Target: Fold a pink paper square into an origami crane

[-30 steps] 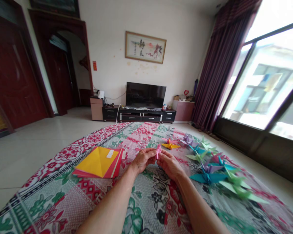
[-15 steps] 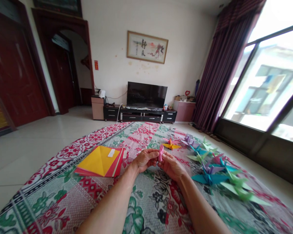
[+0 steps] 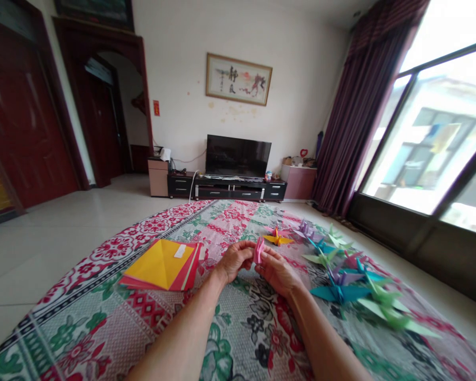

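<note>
Between my two hands, above the middle of the patterned cloth, is a small folded piece of pink paper (image 3: 258, 251), held upright and narrow. My left hand (image 3: 238, 260) pinches it from the left with thumb and fingers. From the right, my right hand (image 3: 276, 271) grips its lower part. Fingers cover some of the folds. A stack of square origami paper (image 3: 162, 264), yellow on top with red sheets below, lies left of my hands. Just beyond my right hand sits a yellow-orange paper crane (image 3: 277, 238).
Several paper cranes in blue (image 3: 341, 292), green (image 3: 392, 307) and purple (image 3: 306, 229) spread over the right side of the floral cloth (image 3: 83, 317). A small white slip (image 3: 180, 251) rests on the paper stack. Farther back stand a television (image 3: 238, 156) and low cabinets (image 3: 230, 189).
The pink paper has turned slightly in my fingers, showing a smoother, flatter side. Both hands stay in nearly the same place, still holding it.
</note>
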A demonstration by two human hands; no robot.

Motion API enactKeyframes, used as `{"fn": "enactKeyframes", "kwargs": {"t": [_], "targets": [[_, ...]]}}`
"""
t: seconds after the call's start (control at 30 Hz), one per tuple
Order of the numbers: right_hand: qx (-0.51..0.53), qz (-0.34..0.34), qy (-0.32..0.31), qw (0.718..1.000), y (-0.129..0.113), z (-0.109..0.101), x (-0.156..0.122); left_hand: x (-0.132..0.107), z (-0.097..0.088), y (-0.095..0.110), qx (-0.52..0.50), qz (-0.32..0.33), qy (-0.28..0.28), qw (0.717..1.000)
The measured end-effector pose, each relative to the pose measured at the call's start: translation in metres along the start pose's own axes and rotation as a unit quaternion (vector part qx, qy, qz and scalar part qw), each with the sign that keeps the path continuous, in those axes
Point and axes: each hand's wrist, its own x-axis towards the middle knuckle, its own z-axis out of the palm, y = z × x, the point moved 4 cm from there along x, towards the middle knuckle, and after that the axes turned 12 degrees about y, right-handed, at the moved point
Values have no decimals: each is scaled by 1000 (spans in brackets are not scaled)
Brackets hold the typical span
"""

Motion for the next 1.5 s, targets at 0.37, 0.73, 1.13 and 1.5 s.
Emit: {"fn": "enactKeyframes", "kwargs": {"t": [0.37,0.73,1.13,1.5], "targets": [[-38,-62,74,995,-3,-4,3,1,-3,9,126,100,49,986],[-93,-123,118,981,-3,-7,6,4,-3,8,221,171,61,958],[-125,-131,111,977,-1,-7,7,2,-5,12,310,241,105,914],[-108,-107,99,983,0,-9,8,2,-8,3,194,114,69,972]]}}
